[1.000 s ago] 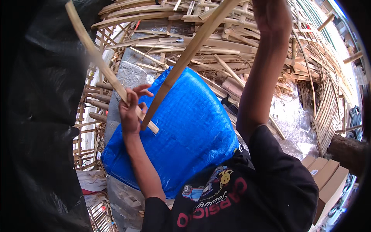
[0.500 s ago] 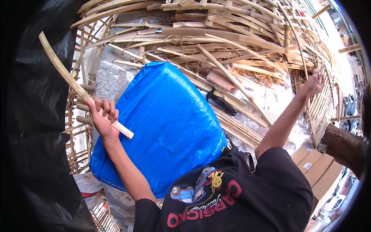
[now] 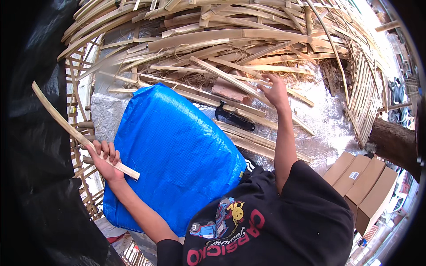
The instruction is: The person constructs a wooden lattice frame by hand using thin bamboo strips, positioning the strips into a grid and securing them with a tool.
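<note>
My left hand (image 3: 105, 162) is closed around the lower part of a long, slightly curved bamboo strip (image 3: 60, 116). The strip's near end lies over the blue woven plastic sheet (image 3: 177, 150) spread across my lap. My right hand (image 3: 276, 92) is held out over the bamboo pieces, thumb and fingers apart, with nothing seen in it. Just by its fingertips runs a slanting bamboo strip (image 3: 222, 76); whether they touch I cannot tell. A black tool-like object (image 3: 234, 119) lies between the sheet and that hand, beside more split bamboo (image 3: 253, 141).
A large pile of split bamboo (image 3: 248, 35) spreads across the far side. A reddish brick-like block (image 3: 230, 91) and a grey stone block (image 3: 106, 117) stand nearer. At right are a cardboard box (image 3: 359, 186) and a thick log (image 3: 395, 142). Black sheeting (image 3: 35, 177) hangs at left.
My right hand has swung in from the far right to the bamboo strips near the middle. My left hand keeps its hold on the bamboo strip. The view has shifted a little.
</note>
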Tool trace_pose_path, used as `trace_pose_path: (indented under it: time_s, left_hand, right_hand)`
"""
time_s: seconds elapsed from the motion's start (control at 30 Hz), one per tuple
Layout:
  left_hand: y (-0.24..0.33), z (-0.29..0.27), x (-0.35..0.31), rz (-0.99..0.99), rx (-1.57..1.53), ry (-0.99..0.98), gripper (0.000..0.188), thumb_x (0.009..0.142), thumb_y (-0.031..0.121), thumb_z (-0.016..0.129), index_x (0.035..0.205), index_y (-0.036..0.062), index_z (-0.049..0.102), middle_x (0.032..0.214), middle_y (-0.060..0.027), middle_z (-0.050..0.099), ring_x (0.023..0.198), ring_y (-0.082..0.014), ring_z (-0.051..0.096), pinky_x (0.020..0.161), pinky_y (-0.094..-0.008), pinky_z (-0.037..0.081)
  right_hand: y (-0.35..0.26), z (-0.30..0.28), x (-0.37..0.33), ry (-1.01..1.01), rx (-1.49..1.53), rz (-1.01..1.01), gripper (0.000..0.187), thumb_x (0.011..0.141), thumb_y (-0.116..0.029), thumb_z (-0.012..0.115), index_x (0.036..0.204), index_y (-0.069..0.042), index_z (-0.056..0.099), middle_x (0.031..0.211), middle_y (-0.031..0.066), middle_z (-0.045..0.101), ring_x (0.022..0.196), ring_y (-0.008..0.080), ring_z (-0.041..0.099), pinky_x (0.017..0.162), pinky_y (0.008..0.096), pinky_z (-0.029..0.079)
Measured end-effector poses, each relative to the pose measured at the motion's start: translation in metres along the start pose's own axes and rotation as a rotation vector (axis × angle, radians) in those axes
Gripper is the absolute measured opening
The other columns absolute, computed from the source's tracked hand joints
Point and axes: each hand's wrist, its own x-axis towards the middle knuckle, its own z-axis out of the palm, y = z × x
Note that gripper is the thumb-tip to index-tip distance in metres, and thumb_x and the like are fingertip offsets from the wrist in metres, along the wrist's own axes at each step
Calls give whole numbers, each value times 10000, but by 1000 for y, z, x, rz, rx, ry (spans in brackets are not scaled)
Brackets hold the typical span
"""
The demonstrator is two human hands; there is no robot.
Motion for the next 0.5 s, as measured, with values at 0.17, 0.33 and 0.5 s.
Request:
trace_pose_path:
  time_s: [0.17,0.33,0.5]
  left_hand:
    - [-1,-4,1,13,20,6,432,1054,468,385,759,167,289,608,32,222,466,-50,215,348,-185,175]
    - [0,2,-1,8,37,32,427,1054,467,385,764,168,290,609,34,225,468,-51,211,351,-188,172]
    - [0,3,-1,-12,5,3,421,1055,463,388,768,172,290,612,35,228,481,-53,221,363,-188,172]
  right_hand:
    - [12,-8,19,-270,263,332,354,814,-231,751,1138,-97,702,1116,115,690,1110,307,601,963,411,462]
    - [42,-5,43,0,-250,221,251,884,-259,684,1118,-173,712,1107,45,683,1169,289,528,1000,527,364]
    - [58,-16,54,-18,-272,188,260,883,-258,679,1134,-188,696,1222,22,633,1250,286,493,1028,614,281]
